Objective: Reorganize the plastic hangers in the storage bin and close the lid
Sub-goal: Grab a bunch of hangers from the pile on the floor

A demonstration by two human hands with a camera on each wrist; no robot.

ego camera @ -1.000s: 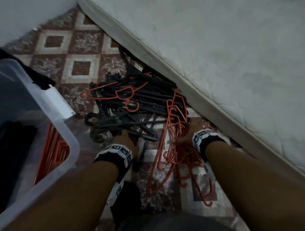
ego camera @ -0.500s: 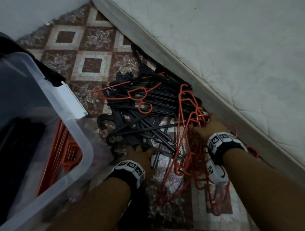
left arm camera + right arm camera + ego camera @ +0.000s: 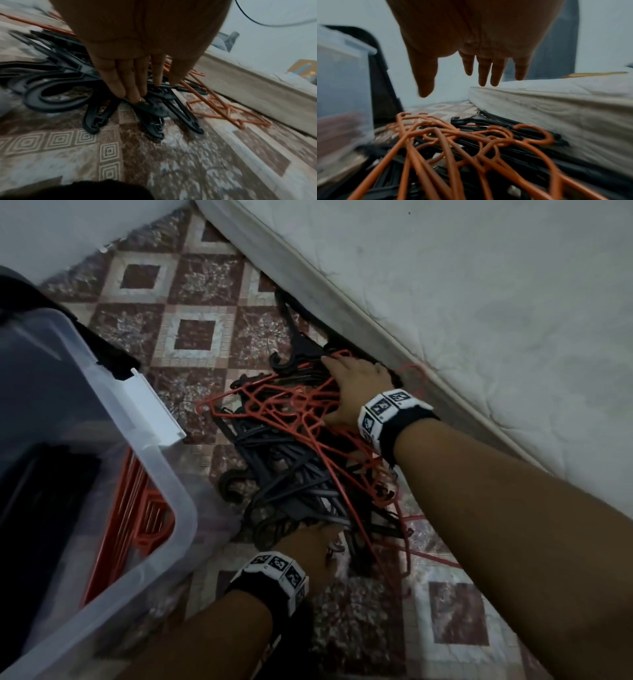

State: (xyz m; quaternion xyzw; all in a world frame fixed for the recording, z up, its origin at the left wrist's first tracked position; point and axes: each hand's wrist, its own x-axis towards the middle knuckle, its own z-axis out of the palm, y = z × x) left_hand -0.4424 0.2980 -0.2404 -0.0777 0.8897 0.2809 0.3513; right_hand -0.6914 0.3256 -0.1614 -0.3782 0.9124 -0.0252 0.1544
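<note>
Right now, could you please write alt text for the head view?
A right hand spreads over, and a left hand touches, a tangled pile of black hangers and orange hangers on a patterned floor. A clear storage bin stands left, a mattress right.

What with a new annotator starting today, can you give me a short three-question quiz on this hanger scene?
1. True or false: the storage bin already holds some orange hangers.
2. What do the fingers of the left hand touch? A black hangers; B a towel; C a shoe.
3. Fill in: the grip of the right hand is ___, with straight fingers that hold nothing.
Key: 1 true; 2 A; 3 open.
</note>
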